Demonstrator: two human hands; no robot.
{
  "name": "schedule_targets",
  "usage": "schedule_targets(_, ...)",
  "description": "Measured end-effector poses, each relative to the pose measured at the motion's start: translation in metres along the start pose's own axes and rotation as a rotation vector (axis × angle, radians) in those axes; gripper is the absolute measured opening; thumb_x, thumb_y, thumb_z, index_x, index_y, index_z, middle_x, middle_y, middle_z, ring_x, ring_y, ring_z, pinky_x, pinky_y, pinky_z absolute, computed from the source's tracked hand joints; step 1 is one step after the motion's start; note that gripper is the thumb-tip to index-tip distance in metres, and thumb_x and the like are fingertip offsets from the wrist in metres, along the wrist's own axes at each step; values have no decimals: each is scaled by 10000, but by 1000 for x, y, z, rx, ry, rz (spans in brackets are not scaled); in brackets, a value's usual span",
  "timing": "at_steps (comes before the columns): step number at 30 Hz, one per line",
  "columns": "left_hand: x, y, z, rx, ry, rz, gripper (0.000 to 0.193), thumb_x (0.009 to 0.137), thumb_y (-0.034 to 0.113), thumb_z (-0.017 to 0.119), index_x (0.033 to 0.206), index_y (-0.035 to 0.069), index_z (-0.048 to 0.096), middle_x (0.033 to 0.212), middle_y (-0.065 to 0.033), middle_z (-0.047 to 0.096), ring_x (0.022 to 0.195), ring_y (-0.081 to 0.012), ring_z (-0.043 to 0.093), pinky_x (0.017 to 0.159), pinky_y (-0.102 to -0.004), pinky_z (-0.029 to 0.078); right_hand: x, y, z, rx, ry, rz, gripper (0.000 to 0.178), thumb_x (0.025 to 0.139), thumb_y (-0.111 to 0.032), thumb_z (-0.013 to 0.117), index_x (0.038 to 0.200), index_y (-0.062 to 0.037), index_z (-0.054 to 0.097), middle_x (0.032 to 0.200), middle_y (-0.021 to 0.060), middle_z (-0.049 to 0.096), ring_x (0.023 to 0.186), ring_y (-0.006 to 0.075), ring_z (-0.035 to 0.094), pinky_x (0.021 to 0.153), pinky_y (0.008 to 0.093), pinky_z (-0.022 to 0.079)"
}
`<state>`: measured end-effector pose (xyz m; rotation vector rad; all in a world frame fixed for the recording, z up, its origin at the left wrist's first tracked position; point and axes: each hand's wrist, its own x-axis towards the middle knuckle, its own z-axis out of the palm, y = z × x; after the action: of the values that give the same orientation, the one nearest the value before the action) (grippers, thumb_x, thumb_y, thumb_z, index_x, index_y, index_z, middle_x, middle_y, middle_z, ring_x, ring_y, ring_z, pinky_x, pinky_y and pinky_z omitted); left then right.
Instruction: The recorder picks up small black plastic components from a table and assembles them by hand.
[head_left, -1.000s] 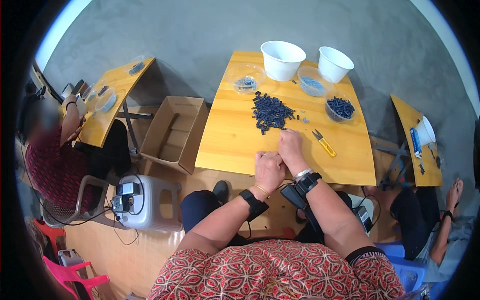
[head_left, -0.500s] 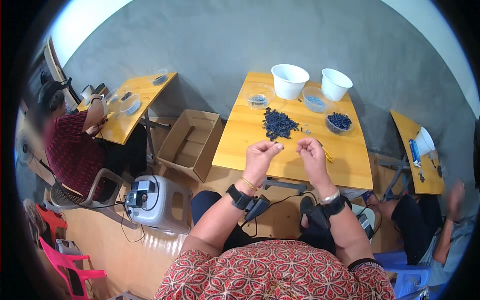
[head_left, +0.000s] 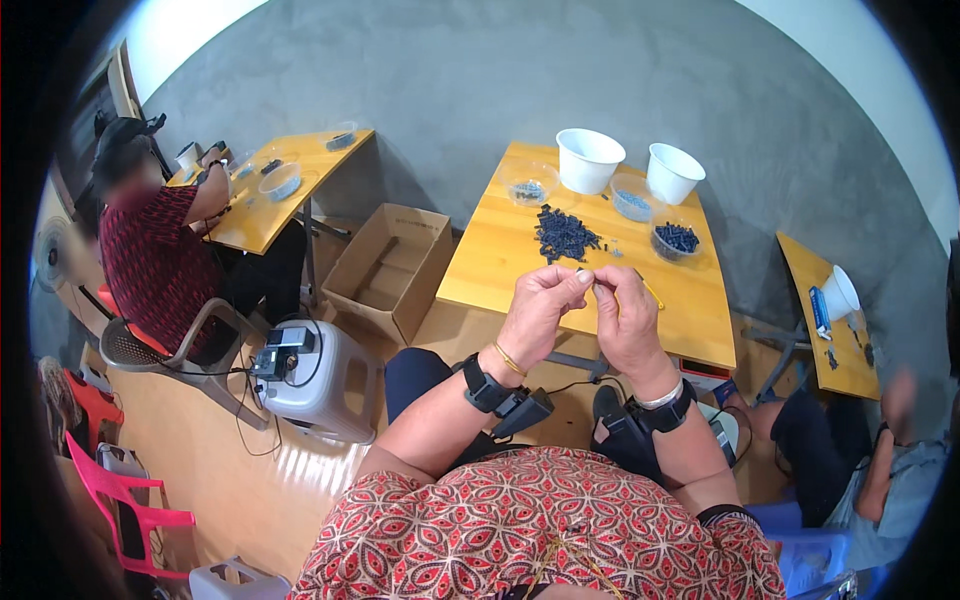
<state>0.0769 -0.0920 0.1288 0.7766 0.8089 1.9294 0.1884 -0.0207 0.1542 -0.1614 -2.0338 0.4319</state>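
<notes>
My left hand [head_left: 542,310] pinches a small dark piece [head_left: 581,270] between thumb and fingertips, just past the table's near edge. Close against it, my right hand [head_left: 631,322] is also closed in a pinch; what its fingertips hold is too small to make out. Beyond my hands, a heap of dark blue tubular pieces [head_left: 566,236] lies loose on the yellow table [head_left: 490,262]. A few tiny light bits [head_left: 616,253] are scattered beside the heap. Partly behind my right hand is a slim yellow tool [head_left: 652,292].
A clear tub of small pieces [head_left: 530,188], a tub of light blue pieces [head_left: 632,203] and a tub of dark pieces [head_left: 676,240] stand near two white buckets [head_left: 590,165]. Left on the floor is an open cardboard box [head_left: 398,265]. People sit at both sides.
My hands have come together, and the right fingertips now meet the left ones. The view has shifted slightly. The heap and tubs look unchanged.
</notes>
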Motion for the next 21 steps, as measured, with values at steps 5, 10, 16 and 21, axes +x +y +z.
schedule_targets(5, -8, 3, -5, 64, -14, -19, 151, 850, 150, 587, 847, 3, 623, 702, -13, 582, 651, -87, 523, 642, -229, 440, -1, 1, -6, 96, -33, 116, 79, 828, -8, 514, 906, -16, 519, 754, 115, 561, 650, 256, 560, 585, 299, 448)
schedule_targets(10, -12, 8, -4, 225, 16, 95, 150, 847, 145, 592, 872, 2, 631, 740, -25, 608, 648, -87, 539, 628, -221, 451, 1, 4, -8, 241, -69, 171, 72, 822, -12, 531, 894, -16, 527, 748, 110, 565, 635, 211, 560, 580, 279, 440)
schedule_targets(16, -16, 11, -8, 145, -8, 110, 141, 841, 136, 600, 864, 1, 633, 762, -31, 615, 654, -92, 544, 629, -223, 452, 5, 2, -6, 265, -81, 100, 105, 829, -5, 528, 934, -11, 534, 744, 75, 568, 650, 164, 559, 599, 254, 445)
schedule_targets(21, -16, 16, -5, 146, 25, 157, 133, 838, 127, 602, 862, 0, 633, 765, -31, 613, 651, -94, 545, 625, -223, 450, 2, 10, -3, 504, -57, 272, 114, 849, -9, 526, 962, -9, 535, 778, 30, 562, 687, 94, 537, 626, 222, 443)
